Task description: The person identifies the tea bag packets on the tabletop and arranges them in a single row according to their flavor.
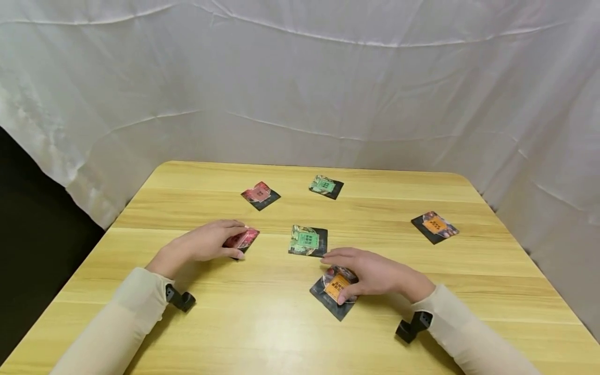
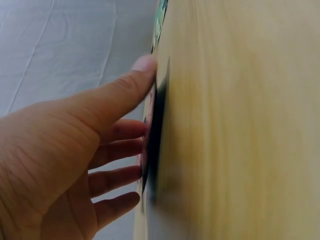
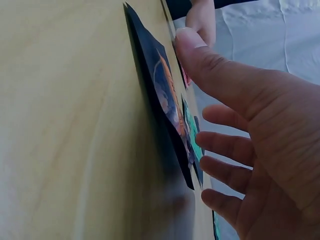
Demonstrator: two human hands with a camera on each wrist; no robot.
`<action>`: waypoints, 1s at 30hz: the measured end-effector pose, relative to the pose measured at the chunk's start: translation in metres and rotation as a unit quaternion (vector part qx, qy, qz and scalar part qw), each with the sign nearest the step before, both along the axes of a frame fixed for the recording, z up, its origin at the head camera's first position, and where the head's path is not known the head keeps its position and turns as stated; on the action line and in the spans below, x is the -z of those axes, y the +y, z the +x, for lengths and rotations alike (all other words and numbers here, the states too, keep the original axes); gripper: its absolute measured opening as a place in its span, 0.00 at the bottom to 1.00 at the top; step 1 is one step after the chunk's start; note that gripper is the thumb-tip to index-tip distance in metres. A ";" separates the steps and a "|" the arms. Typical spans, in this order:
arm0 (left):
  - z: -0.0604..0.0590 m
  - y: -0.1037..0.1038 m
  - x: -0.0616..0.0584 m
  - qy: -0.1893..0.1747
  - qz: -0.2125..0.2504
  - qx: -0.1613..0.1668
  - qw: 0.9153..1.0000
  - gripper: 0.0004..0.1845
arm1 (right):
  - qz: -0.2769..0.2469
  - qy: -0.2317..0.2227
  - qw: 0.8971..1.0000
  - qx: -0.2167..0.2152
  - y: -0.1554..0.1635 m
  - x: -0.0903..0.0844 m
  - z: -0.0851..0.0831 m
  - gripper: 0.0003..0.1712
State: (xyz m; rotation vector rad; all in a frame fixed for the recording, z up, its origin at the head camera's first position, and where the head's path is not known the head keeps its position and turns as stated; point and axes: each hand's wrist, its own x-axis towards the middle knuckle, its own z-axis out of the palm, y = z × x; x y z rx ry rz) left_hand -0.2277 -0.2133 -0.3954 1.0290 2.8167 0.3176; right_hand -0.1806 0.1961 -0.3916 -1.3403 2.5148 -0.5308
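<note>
Red card: a red-faced card [image 1: 242, 239] lay flat near the table's left middle, under the left hand's fingertips.
Left hand: the left hand [image 1: 205, 244] rested fingers nearly straight on the red card, thumb at its near edge, seemingly to pin or slide it.
Orange card: an orange-faced card [image 1: 336, 289] lay at the near centre.
Right hand: the right hand [image 1: 370, 273] covered its far part, thumb pressing the face, fingers spread loosely.
Around: green card [image 1: 307, 240] between the hands; three more cards farther off on the wooden table [image 1: 262, 333].
</note>
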 end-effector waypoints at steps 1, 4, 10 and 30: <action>0.000 0.000 0.000 -0.001 0.001 0.001 1.000 0.41 | -0.001 0.001 1.000 -0.002 0.000 0.001 0.000 0.48; 0.001 0.000 0.001 0.002 0.001 0.004 1.000 0.38 | -0.001 0.002 1.000 -0.007 -0.001 0.002 0.001 0.46; 0.003 -0.001 -0.002 0.016 -0.010 0.012 1.000 0.32 | 0.000 0.014 1.000 -0.025 -0.003 0.002 0.002 0.40; 0.000 -0.011 -0.011 -0.001 0.031 0.051 0.998 0.21 | -0.004 0.050 0.998 -0.047 -0.002 0.004 0.001 0.35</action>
